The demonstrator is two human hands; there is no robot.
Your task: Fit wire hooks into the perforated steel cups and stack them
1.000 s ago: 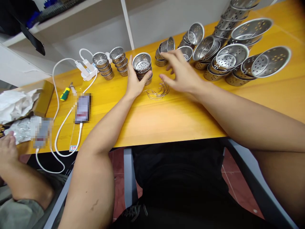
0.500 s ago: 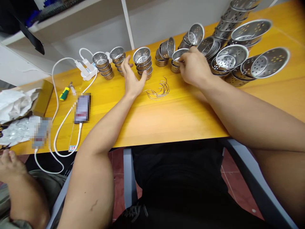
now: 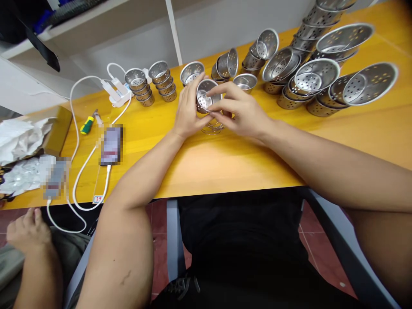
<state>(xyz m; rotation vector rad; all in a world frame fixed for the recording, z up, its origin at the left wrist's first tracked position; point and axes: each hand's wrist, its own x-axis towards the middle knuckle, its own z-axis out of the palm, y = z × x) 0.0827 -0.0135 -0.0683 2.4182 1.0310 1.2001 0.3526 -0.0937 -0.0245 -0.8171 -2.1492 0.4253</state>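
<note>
A small perforated stainless-steel cup, its mouth tilted towards me, is between my hands above the table. My left hand holds it from the left, with the thumb below. At its right side, the fingers of my right hand grip the rim, and the index finger reaches over the mouth. Directly below lie several thin curved metal wires, partly hidden by my hands. Behind my left hand stands a stack of similar cups, mostly covered. A similar cup is just beyond my right hand.
More perforated cups stand in stacks at the left and right. On the left lie a screwdriver, a phone, white cables, a power strip and plastic bags. Another person's hand rests at lower left.
My right hand has lifted a cup from the stack beyond the wires and brought it left. My left hand has moved right and closed on that cup.
</note>
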